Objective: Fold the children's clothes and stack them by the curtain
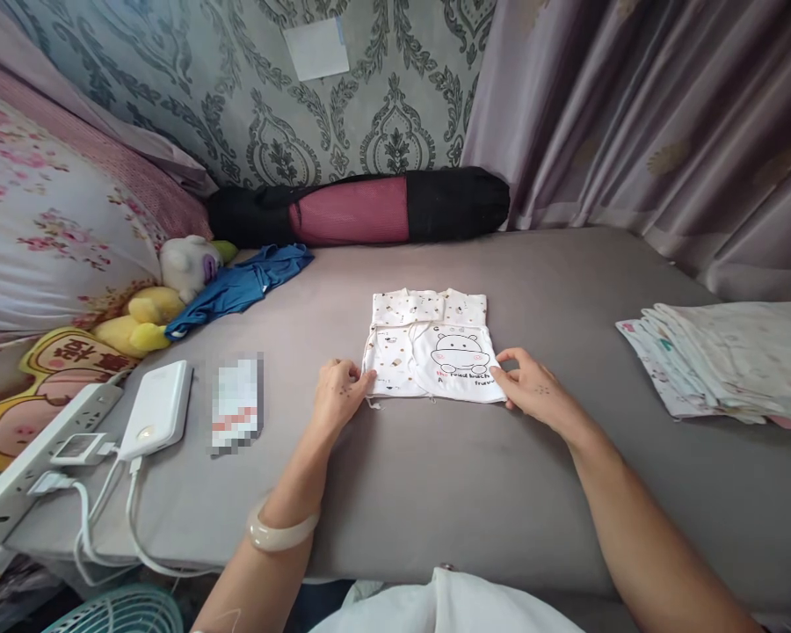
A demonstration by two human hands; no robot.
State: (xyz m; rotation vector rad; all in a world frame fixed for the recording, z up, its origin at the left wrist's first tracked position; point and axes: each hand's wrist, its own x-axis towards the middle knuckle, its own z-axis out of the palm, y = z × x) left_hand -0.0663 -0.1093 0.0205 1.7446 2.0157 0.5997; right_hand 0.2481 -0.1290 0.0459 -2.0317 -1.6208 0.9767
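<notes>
A small white baby top [395, 356] lies folded flat on the grey bed surface, its upper part turned down as a band. A hippo drawing with lettering shows on its right half, and small brown prints cover the left. Thin tie strings hang from its middle and lower edge. My left hand [339, 391] pinches the lower left corner between thumb and fingers. At the lower right corner, my right hand [533, 387] grips the fabric the same way. A pale bangle [283, 530] circles my left wrist.
Folded cloths [731, 356] are stacked on the right. To the left are a white power bank [158, 409] with cables, a power strip [46, 466], a blurred packet [235, 400], blue cloth [243, 286] and plush toys [188, 266]. A black-and-red roll bag [356, 209] lies along the wall.
</notes>
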